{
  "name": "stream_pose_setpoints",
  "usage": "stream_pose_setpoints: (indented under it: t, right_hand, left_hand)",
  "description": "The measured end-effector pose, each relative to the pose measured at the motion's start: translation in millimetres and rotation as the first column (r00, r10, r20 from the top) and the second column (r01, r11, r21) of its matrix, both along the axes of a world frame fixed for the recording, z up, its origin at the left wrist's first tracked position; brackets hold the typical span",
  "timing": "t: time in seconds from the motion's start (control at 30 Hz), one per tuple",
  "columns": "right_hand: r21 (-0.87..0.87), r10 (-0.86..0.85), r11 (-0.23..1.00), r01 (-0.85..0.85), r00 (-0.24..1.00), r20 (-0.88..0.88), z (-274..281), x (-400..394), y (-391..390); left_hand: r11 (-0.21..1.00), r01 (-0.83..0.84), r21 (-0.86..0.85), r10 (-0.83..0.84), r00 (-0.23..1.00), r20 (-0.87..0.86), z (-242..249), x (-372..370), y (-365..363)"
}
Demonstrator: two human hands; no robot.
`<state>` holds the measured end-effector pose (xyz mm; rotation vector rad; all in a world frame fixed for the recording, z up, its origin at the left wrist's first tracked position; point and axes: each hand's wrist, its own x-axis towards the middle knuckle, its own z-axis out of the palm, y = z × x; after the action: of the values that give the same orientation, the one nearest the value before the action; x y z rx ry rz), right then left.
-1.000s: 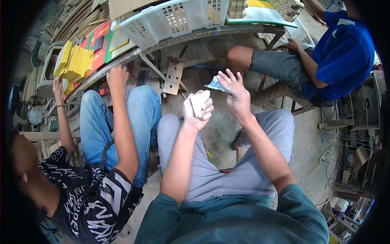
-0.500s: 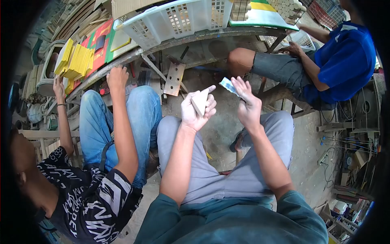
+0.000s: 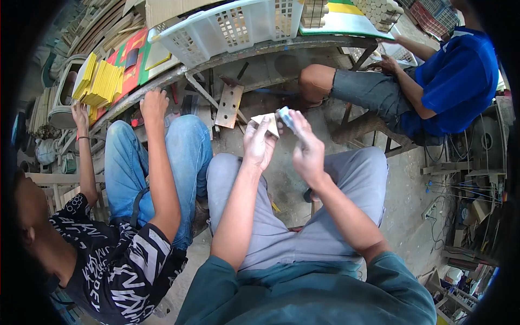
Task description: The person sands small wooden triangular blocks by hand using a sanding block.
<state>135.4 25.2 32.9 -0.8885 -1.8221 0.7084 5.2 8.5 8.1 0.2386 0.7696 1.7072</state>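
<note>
My left hand (image 3: 258, 148) is closed on a small triangular wooden block (image 3: 273, 125), thumb laid across its face and one corner pointing up. Dusty fingers of my right hand (image 3: 309, 154) grip a folded piece of blue-and-white sandpaper (image 3: 285, 115). The sandpaper is close beside the block's right edge, level with its top. Both hands are held up above my knees, over the floor.
A white plastic basket (image 3: 203, 47) stands on the bench ahead. Yellow pieces (image 3: 103, 81) are stacked at its left end, bundled round sticks (image 3: 374, 15) at the right. A drilled wooden board (image 3: 229, 105) leans below. Co-workers sit left (image 3: 108, 260) and right (image 3: 455, 81).
My right hand has swung left and inward, bringing the sandpaper up to the block. My left hand has turned the block, and its thumb now lies over the face.
</note>
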Motion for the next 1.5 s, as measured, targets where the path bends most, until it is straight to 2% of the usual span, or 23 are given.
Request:
stream_pose_setpoints:
  t: [0.17,0.27,0.4,0.43,0.47,0.5,0.53,0.57,0.6,0.63,0.73,0.8,0.87,0.93,1.0,1.07,1.13,1.2,1.23,1.27,1.33,1.4,1.5]
  right_hand:
    - [0.033,0.052,0.998,-0.057,0.991,0.124,-9,-19,5]
    - [-0.026,0.091,0.996,-0.089,0.993,0.076,-20,-24,5]
    - [-0.219,0.157,0.967,-0.128,0.981,0.117,-22,-10,-18]
    - [-0.210,0.165,0.967,-0.143,0.982,0.092,-19,-11,-18]
    - [-0.240,0.159,0.963,-0.124,0.979,0.130,-8,-15,-16]
    - [-0.397,0.138,0.917,-0.029,0.959,0.248,-12,-16,-8]
    - [-0.471,0.204,0.877,-0.098,0.962,0.181,-5,-20,-4]
    - [-0.433,0.237,0.889,-0.149,0.959,0.157,4,-24,-6]
    - [-0.390,0.265,0.900,-0.196,0.956,0.130,5,-27,-12]
    - [-0.351,0.288,0.910,-0.221,0.945,0.152,-1,-22,-14]
    - [-0.258,0.287,0.941,-0.220,0.921,0.264,2,-18,-25]
    - [-0.297,0.287,0.933,-0.204,0.919,0.271,-1,-25,-12]
    - [-0.354,0.339,0.898,-0.261,0.923,0.179,-9,-26,-8]
    - [-0.333,0.299,0.929,-0.163,0.862,0.411,-9,-22,-12]
    - [-0.254,0.284,0.942,-0.217,0.920,0.268,-10,-27,-24]
    - [-0.226,0.275,0.944,-0.239,0.951,0.144,-3,-34,-17]
    - [-0.468,0.309,0.870,-0.154,0.911,0.274,-8,-19,-11]
    - [-0.498,0.283,0.861,-0.104,0.911,0.299,0,-11,-24]
    - [-0.326,0.218,0.936,-0.135,0.948,0.232,-15,-13,-22]
    - [-0.134,0.184,0.978,-0.161,0.967,0.176,-23,-11,-19]
    - [-0.331,0.164,0.937,-0.113,0.978,0.132,-6,-19,-9]
    - [-0.304,0.182,0.934,-0.185,0.982,-0.039,-24,-16,-14]
    - [-0.139,0.195,0.973,-0.186,0.979,0.058,-22,-14,-21]
  left_hand:
    - [0.963,-0.206,-0.175,0.141,0.936,-0.323,-20,11,7]
    - [0.964,-0.169,-0.206,0.117,0.963,-0.244,-25,12,7]
    - [0.984,-0.096,-0.149,-0.010,0.811,-0.585,-42,-3,9]
    - [0.980,-0.137,-0.145,0.075,0.926,-0.371,-60,2,16]
    - [0.979,-0.187,-0.078,0.051,0.600,-0.798,-66,-2,19]
    - [0.964,-0.188,0.188,0.192,0.003,-0.981,-83,0,26]
    - [0.967,-0.247,0.056,0.131,0.299,-0.945,-73,9,21]
    - [0.953,-0.261,-0.157,-0.069,0.317,-0.946,-50,11,13]
    - [0.957,-0.270,-0.104,-0.017,0.307,-0.952,-49,8,11]
    - [0.878,-0.434,-0.202,0.045,0.496,-0.867,-55,13,15]
    - [0.893,-0.380,-0.239,0.064,0.634,-0.771,-42,4,10]
    - [0.942,-0.311,-0.129,0.017,0.426,-0.905,-61,8,17]
    - [0.939,-0.294,-0.178,0.011,0.543,-0.840,-61,10,10]
    - [0.924,-0.322,-0.205,0.025,0.586,-0.810,-48,0,10]
    - [0.910,-0.332,-0.250,0.019,0.634,-0.773,-55,-6,9]
    - [0.922,-0.385,-0.047,0.085,0.319,-0.944,-80,9,22]
    - [0.979,-0.182,-0.088,-0.031,0.297,-0.954,-56,5,6]
    - [0.960,-0.228,-0.163,-0.110,0.226,-0.968,-69,-4,8]
    - [0.974,-0.225,-0.017,0.131,0.624,-0.770,-85,-2,15]
    - [0.982,-0.189,-0.013,0.150,0.818,-0.556,-65,2,14]
    - [0.976,-0.211,-0.053,0.059,0.490,-0.870,-79,7,11]
    - [0.983,0.089,-0.159,-0.181,0.587,-0.789,-85,-10,6]
    - [0.957,-0.265,-0.114,0.045,0.528,-0.848,-49,-4,4]
